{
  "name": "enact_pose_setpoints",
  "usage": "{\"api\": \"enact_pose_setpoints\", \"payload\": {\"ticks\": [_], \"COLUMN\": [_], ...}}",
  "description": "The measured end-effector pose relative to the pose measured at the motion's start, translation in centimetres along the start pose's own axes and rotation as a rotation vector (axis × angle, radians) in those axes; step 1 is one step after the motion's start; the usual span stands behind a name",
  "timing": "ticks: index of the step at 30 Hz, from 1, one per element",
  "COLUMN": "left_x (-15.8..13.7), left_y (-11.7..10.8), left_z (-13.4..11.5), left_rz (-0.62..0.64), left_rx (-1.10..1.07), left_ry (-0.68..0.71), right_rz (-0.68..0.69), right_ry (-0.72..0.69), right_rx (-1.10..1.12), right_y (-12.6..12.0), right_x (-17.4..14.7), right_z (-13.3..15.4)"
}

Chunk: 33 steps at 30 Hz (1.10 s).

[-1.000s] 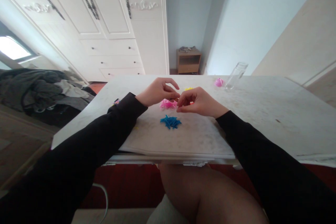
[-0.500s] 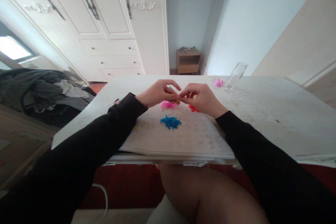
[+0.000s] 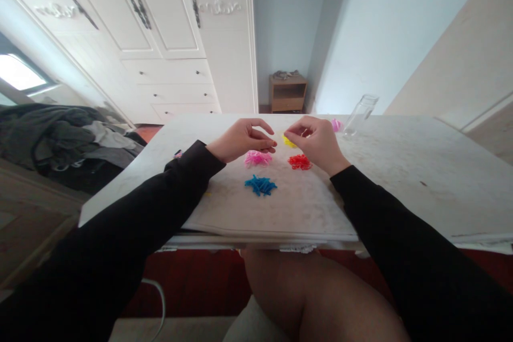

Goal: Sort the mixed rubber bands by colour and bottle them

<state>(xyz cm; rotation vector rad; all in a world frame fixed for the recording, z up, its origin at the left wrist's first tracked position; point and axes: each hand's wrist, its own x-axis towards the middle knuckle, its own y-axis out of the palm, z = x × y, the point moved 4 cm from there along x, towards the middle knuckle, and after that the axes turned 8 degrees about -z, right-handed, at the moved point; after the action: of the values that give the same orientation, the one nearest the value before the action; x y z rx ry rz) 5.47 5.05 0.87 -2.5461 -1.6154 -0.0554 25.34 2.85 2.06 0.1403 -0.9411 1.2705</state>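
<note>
My left hand (image 3: 246, 139) is held above the pink pile of small pieces (image 3: 257, 159). Its thumb and fingers are curled together, with a tiny reddish bit at the tips that is too small to name. Over the yellow pile (image 3: 289, 141), partly covering it, is my right hand (image 3: 315, 140), fingertips pinched; whatever they hold, if anything, is hidden. A red pile of small loops (image 3: 300, 162) lies just below the right hand. Closer to me sits a pile of blue strips (image 3: 261, 186).
A clear glass bottle (image 3: 360, 116) stands at the table's far right, with a pink round item (image 3: 336, 125) beside it. A small dark and pink object (image 3: 178, 154) lies by my left sleeve. The white table (image 3: 401, 187) ends near my legs.
My hands were touching at the fingertips and are now apart. The right hand has moved right, uncovering more of the red and yellow piles. The left hand has barely moved.
</note>
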Motion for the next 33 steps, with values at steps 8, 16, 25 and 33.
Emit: {"api": "enact_pose_setpoints", "payload": {"ticks": [8, 16, 25, 33], "left_x": [0.3, 0.2, 0.0, -0.2], "left_y": [-0.3, -0.1, 0.2, 0.9], "left_z": [1.0, 1.1, 0.7, 0.6], "left_rz": [-0.009, 0.013, 0.060, 0.110], "left_rx": [-0.034, -0.098, -0.062, -0.019], "left_ry": [-0.035, -0.062, -0.010, -0.005], "right_rz": [-0.088, -0.017, 0.252, 0.259], "right_ry": [0.150, 0.163, -0.087, -0.125], "right_rx": [-0.214, -0.222, 0.161, 0.164], "right_y": [-1.2, -0.5, 1.5, 1.7], "right_x": [0.9, 0.7, -0.6, -0.9], "right_z": [-4.9, -4.9, 0.1, 0.4]}}
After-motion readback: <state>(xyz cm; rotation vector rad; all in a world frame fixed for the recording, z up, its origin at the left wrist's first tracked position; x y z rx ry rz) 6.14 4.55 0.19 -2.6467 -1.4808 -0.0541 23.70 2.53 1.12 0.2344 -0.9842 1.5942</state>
